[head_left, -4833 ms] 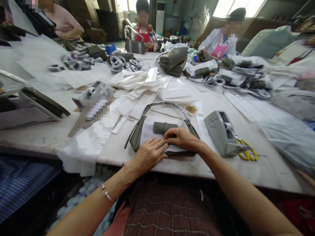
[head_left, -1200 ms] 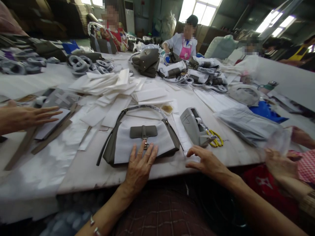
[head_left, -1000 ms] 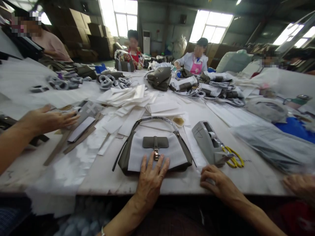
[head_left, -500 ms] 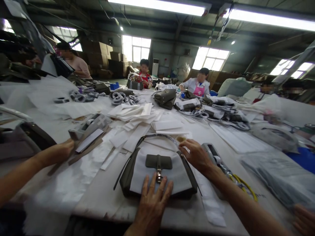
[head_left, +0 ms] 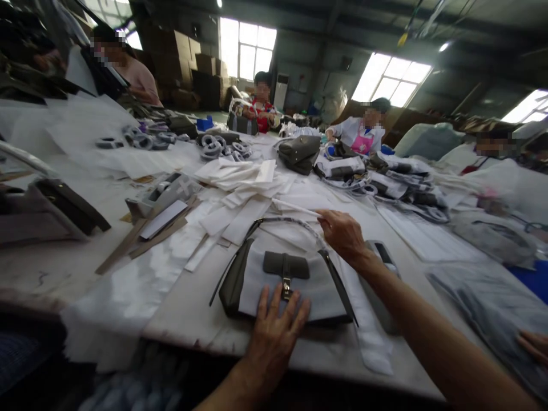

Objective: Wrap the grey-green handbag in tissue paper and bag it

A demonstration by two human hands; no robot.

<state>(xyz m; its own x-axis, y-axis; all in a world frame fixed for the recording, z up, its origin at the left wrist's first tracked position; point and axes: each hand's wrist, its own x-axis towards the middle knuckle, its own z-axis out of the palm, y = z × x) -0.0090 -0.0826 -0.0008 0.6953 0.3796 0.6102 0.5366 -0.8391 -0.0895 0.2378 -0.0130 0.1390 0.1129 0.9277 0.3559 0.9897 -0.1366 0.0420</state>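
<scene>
An olive handbag point(head_left: 233, 285) lies flat on the table in front of me, its front covered by a white sheet point(head_left: 257, 282) with a grey clasp flap point(head_left: 286, 265) showing through. My left hand point(head_left: 276, 328) rests flat on the bag's lower front, fingers spread beside the metal clasp. My right hand point(head_left: 342, 234) reaches past the bag's wrapped handle point(head_left: 285, 221) and pinches the edge of a white sheet point(head_left: 295, 208) lifted off the paper pile.
White paper sheets point(head_left: 240, 174) cover the table's middle. A grey tape dispenser point(head_left: 165, 191) sits at the left, another point(head_left: 381, 254) behind my right forearm. More bags point(head_left: 302, 153) and grey rings point(head_left: 216, 145) lie farther back. Several people sit around the table; another hand point(head_left: 533, 345) shows at lower right.
My right hand went from the table edge up past the bag's handle and took hold of a white sheet. The neighbour's hand at the left dispenser is gone. My left hand stayed on the bag.
</scene>
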